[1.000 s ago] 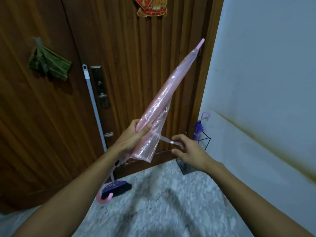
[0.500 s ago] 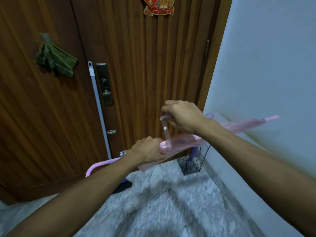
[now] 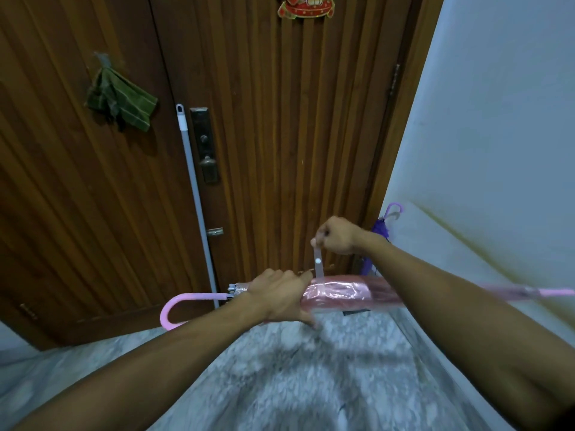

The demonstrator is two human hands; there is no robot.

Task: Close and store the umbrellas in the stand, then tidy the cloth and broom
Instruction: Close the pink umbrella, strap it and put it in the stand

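Observation:
A folded pink umbrella [image 3: 339, 290] lies level in front of me, its curved handle to the left and its tip out to the right. My left hand [image 3: 281, 298] grips it near the handle end. My right hand [image 3: 334, 236] pinches its clear strap [image 3: 318, 262] and holds the strap straight up. A purple umbrella [image 3: 381, 230] stands in the wire stand in the corner, and my right arm hides most of that stand. A green cloth [image 3: 119, 99] hangs on the door. The broom handle [image 3: 194, 194] leans against the door.
The wooden door [image 3: 280, 119] fills the view ahead, with a lock plate [image 3: 205, 144] beside the broom. A pale wall [image 3: 497, 119] runs along the right. The floor [image 3: 311, 384] is grey marble. A red ornament [image 3: 306, 6] hangs at the door's top.
The umbrella swung from pointing up at the door to lying level, tip to the right. My right hand took the strap and has pulled it upright above the folded canopy.

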